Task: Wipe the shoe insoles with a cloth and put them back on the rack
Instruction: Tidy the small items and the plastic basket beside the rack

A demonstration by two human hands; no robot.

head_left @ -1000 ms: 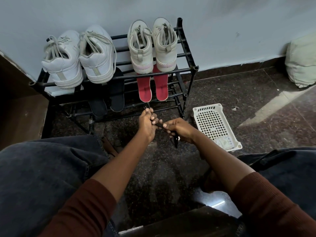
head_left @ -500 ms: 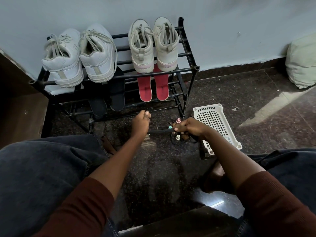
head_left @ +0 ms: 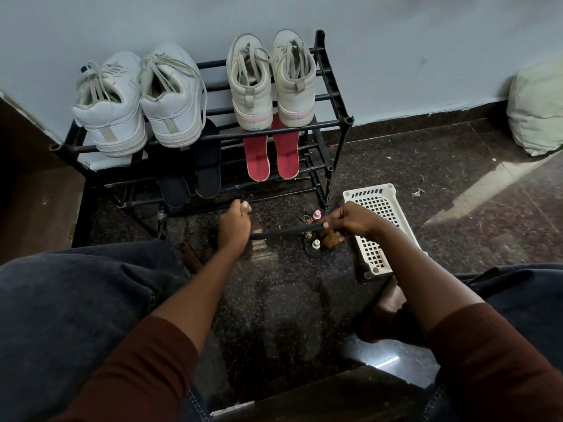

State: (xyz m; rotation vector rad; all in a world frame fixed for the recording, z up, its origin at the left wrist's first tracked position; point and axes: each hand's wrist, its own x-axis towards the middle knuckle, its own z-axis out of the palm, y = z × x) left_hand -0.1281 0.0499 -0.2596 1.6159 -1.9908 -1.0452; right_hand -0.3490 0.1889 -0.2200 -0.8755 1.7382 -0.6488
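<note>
1. Head view: black metal-tube shoe rack (head_left: 332, 122), two tiers visible. It stands against a pale blue wall on a dark speckled stone floor (head_left: 274, 300).
2. Pair of red foam insoles (head_left: 257, 161): lower tier of the rack, right half, side by side. Heels point to the rack's front; toes are hidden under the upper tier.
3. Pair of black insoles (head_left: 208, 169): lower tier, just left of the red pair, heels reaching the rack's front rail.
4. Pair of white low-top lace-up sneakers (head_left: 114, 123): upper tier, left half, heels to the front.
5. Pair of beige high-top sneakers (head_left: 253, 89): upper tier, right half, directly above the red insoles.
6. Left hand (head_left: 234, 223): just in front of the rack's lower front rail. Fingers are clenched round one end of a narrow black strip (head_left: 286, 231), material not discernible.
7. Right hand (head_left: 350, 220): in front of the rack's right leg. Thumb and fingertips pinch the strip's other end, and the strip runs straight between the two hands.
8. White perforated plastic basket (head_left: 377, 208): on the floor just right of the rack's front right leg, partly under the right forearm.
9. Small pink-capped and white-capped bottles (head_left: 317, 214): in dark clutter on the floor in front of the rack, by the strip. Details are too small to tell.
10. Pale green cushion (head_left: 536, 111): against the wall, well right of the rack.
</note>
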